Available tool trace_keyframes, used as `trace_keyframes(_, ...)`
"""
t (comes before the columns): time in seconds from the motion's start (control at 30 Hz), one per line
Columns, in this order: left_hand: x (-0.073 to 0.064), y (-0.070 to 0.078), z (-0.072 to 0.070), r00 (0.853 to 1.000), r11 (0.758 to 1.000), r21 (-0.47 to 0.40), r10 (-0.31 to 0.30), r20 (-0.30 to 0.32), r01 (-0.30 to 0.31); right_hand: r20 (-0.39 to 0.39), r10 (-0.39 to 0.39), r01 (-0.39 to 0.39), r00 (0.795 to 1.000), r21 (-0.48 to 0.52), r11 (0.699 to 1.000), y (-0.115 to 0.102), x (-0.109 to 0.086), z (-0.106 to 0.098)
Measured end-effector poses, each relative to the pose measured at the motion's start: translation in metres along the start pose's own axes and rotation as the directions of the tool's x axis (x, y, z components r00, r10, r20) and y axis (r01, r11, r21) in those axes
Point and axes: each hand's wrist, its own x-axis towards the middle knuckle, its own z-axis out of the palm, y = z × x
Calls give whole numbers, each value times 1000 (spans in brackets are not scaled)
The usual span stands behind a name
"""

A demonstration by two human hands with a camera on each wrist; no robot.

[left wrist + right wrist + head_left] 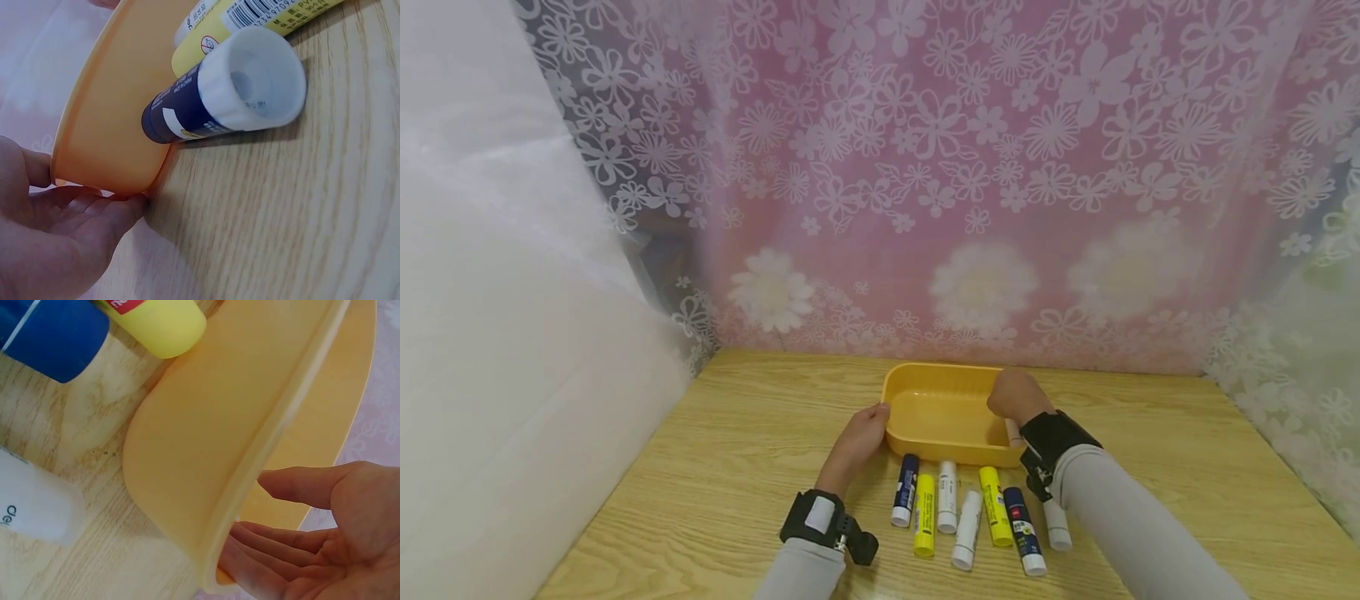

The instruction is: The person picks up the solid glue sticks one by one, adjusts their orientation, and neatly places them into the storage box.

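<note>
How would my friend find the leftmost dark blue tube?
Find the yellow tray on the wooden table. In front of it lie the tubes; the dark blue tube is at the left end, white end towards you. Its neighbour is yellow, and the other dark blue tube lies farther right.

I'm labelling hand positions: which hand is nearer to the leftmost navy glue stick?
Left. The left hand holds the yellow tray at its left end, beyond and left of the leftmost navy glue stick; the right hand is farther, at the right end.
</note>
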Motion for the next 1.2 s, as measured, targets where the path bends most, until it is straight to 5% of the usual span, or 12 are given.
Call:
trace_keyframes(0.6, -1, -3, 2, 1000, 1000, 13, 1, 2, -1, -55, 8, 3, 998, 193, 981, 11, 0, -7)
trace_keyframes(0.87, -1, -4, 3, 1000, 1000, 12, -3, 2, 3, -69, 38, -24, 997, 193, 981, 14, 1, -6)
trace_keyframes(1.2, 1, -6, 1, 1000, 999, 21, 25, -3, -25, -111, -6, 32, 994, 238, 971, 20, -2, -7)
